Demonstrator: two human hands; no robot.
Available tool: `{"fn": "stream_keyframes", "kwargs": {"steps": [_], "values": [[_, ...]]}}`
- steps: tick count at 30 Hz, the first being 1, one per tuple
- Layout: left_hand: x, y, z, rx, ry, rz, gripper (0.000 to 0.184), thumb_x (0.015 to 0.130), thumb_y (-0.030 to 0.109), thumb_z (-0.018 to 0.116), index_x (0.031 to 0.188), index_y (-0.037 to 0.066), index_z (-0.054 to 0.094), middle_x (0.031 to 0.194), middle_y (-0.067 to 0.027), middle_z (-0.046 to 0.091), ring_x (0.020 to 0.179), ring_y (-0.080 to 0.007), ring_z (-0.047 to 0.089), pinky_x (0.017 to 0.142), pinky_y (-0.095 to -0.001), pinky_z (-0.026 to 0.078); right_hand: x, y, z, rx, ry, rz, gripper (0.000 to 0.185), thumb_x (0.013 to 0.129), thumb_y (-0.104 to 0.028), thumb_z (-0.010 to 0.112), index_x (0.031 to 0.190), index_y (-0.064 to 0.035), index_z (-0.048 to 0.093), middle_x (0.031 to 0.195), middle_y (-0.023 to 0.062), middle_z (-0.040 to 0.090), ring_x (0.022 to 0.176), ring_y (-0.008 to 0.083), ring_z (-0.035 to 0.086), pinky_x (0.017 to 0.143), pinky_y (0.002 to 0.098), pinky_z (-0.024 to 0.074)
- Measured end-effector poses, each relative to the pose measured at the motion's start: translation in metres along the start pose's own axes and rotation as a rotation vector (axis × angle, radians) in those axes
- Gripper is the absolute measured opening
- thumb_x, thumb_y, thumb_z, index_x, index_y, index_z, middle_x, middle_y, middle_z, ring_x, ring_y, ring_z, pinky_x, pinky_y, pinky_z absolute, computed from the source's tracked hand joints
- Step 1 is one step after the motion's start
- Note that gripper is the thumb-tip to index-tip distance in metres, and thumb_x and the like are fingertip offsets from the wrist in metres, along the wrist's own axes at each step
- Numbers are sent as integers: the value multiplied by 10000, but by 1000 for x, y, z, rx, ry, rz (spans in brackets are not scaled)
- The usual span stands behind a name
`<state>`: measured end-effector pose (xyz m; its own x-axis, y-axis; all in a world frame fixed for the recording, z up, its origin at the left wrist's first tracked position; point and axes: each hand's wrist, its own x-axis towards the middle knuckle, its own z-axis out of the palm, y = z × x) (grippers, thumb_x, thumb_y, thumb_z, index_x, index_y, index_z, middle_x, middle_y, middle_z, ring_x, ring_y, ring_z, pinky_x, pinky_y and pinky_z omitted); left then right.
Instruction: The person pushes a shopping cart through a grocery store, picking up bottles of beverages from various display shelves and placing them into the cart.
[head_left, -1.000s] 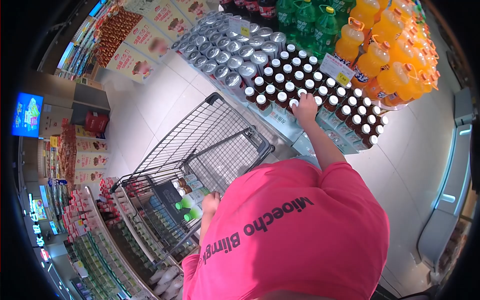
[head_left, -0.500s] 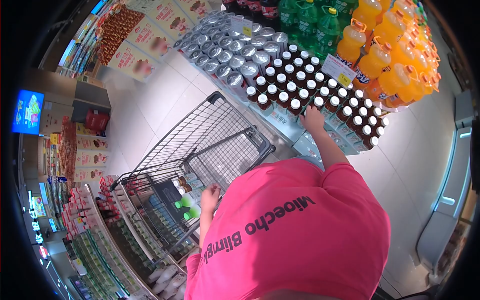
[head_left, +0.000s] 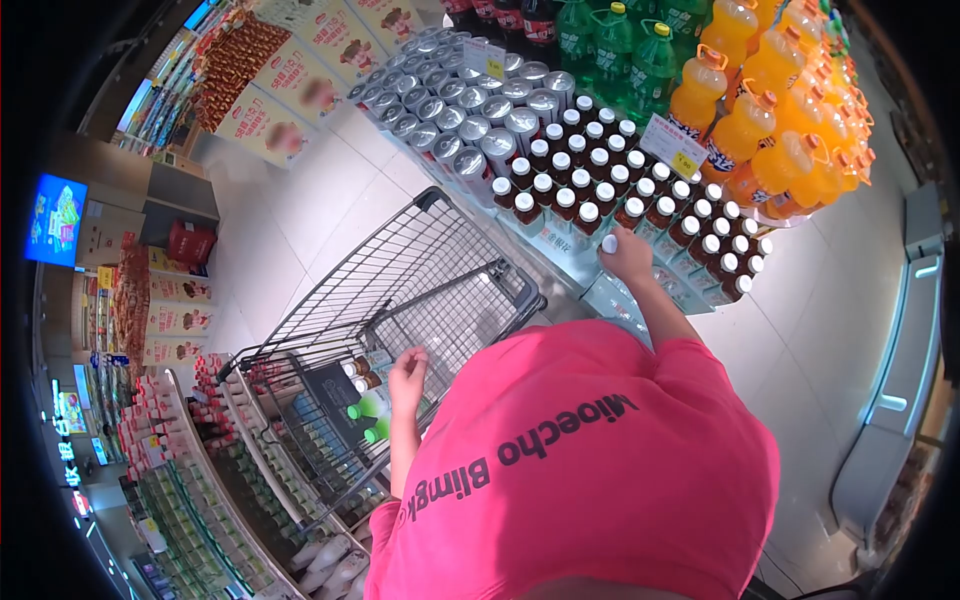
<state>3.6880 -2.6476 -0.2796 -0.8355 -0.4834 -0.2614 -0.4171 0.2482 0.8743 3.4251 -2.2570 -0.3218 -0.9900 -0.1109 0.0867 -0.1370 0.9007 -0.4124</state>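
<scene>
My right hand grips a white-capped drink bottle at the front edge of the bottle display; its body is mostly hidden from view. Just beyond it stand rows of dark drink bottles with white caps, packed in pale cartons. My left hand hovers above the shopping cart, fingers loosely apart, with nothing visible in it. Close to that hand, in the cart, lie green-capped bottles and white-capped bottles.
Silver cans sit left of the dark bottles. Green soda bottles and orange soda bottles rise behind, near a price sign. Shelves of bottled drinks curve along the lower left.
My right hand has drawn back slightly from the rows, and a white-capped bottle now shows in it. My left hand has risen and moved a little left over the cart.
</scene>
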Motion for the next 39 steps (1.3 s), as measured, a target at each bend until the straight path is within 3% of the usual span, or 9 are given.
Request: {"fn": "stream_keyframes", "kwargs": {"steps": [2,10,17,21,24,26,27,29,39], "values": [[4,7,-3,-276,-29,-33,266,880,144,608,1084,-27,598,914,-70,654,841,-131,609,767,-259,476,-7,-14,-15,68,24,5,331,658,-305,695,912,-107,623,946,97,642,841,308,635,729,409,505],[1,102,22,-283,-264,205,435,803,28,661,1210,-1,509,1021,-69,609,957,-120,557,853,-272,447,-38,-97,-96,439,-61,-192,335,613,-296,751,883,-124,650,870,82,649,820,290,627,702,375,497],[-6,175,45,170,-356,626,850,609,279,817,1316,44,408,1283,-176,492,1193,-322,478,983,-414,395,-49,-166,-153,774,-173,-609,360,598,-224,803,882,-65,649,820,74,636,745,219,613,650,315,481],[-18,212,50,121,-449,672,1003,526,356,854,1347,48,368,1320,-193,453,1244,-349,435,1013,-434,367,-49,-191,-163,925,-283,-752,386,596,-203,816,911,-50,654,819,69,630,750,195,600,652,292,466],[-20,223,51,178,-457,608,981,524,345,859,1325,32,388,1294,-191,482,1193,-324,492,984,-408,400,-47,-207,-165,927,-349,-783,391,601,-225,800,922,-55,656,858,81,643,794,219,616,691,310,478],[-17,227,53,100,-480,524,769,555,274,864,1186,7,514,1109,-133,609,1027,-241,600,884,-349,470,-46,-216,-164,911,-389,-777,396,605,-248,783,929,-59,657,895,93,656,830,244,632,726,328,491],[-13,223,51,86,-501,487,710,566,251,865,1146,3,539,1049,-109,633,983,-215,615,854,-332,485,-43,-219,-155,932,-333,-826,389,631,-268,796,923,-53,654,853,66,636,788,180,600,680,298,470],[-9,215,51,67,-490,483,533,602,190,853,1025,-8,597,922,-66,670,877,-168,641,780,-298,512,-39,-220,-146,980,-468,-758,415,638,-283,801,947,-51,649,884,64,636,801,169,594,682,292,468],[-6,186,61,-213,-274,301,510,644,165,832,1042,-36,586,906,-72,667,826,-114,625,738,-270,510,-39,-201,-104,926,-532,-553,492,715,-343,779,1069,-40,619,799,17,478,714,113,492,643,246,424]]}}
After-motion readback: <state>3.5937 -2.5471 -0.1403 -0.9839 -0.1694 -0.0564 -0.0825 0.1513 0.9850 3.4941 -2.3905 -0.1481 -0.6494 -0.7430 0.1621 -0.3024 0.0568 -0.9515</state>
